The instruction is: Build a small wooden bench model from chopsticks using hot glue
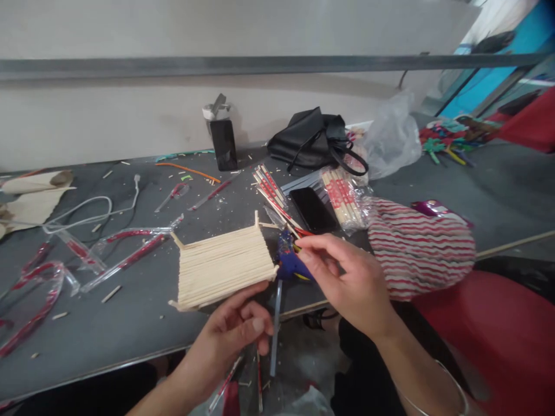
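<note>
A panel of pale wooden sticks (223, 266), laid side by side with short stick ends standing out at its corners, sits near the table's front edge. My left hand (238, 326) is at its near edge, index finger stretched along the underside, the other fingers loosely curled and nothing seen in them. My right hand (353, 283) is closed in a pinch to the right of the panel; a thin wooden stick (293, 229) appears to run into its fingertips. Just behind those fingertips lies a blue glue gun (286, 257), partly hidden. A clear glue stick (276, 329) hangs over the edge below it.
Loose chopsticks (271, 188), a phone (314, 211), a packed chopstick bundle (342, 199) and a striped cloth item (422, 248) lie to the right. Behind are a black bag (307, 138) and bottle (223, 141). Torn wrappers (130, 260) and a white cable (87, 205) litter the left.
</note>
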`<state>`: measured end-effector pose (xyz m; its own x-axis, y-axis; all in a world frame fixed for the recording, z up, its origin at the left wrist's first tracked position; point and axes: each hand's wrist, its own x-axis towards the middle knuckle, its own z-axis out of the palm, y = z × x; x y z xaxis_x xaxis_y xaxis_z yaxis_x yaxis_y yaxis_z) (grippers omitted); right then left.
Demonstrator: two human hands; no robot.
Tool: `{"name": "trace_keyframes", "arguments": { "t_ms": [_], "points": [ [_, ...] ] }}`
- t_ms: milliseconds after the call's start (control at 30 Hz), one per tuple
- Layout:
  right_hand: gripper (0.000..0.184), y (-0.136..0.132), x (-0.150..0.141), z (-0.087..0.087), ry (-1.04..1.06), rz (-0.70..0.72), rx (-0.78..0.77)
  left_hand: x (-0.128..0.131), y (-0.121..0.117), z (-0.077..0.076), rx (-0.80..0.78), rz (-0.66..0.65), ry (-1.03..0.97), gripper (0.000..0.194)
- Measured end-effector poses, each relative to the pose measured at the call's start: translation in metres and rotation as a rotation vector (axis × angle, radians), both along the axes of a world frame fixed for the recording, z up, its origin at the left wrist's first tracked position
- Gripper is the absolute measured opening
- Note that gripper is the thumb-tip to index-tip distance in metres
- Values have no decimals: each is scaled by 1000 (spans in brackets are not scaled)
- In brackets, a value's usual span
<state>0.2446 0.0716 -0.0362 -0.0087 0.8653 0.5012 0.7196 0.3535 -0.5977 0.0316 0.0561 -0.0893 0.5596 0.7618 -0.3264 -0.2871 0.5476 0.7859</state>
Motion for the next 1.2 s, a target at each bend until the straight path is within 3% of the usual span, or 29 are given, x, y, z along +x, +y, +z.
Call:
{"name": "trace_keyframes", "arguments": {
  "t_ms": [367,667,1200],
  "points": [
    [19,-1,-3,-6,98,225,-206,1,3,2,-2,-19,-10,45],
    [17,2,-10,-9,64,223,-250,0,2,1,-11,-24,-15,44],
    [7,4,-16,-16,-14,186,-173,1,2,3,-19,-9,-29,48]
  ]
}}
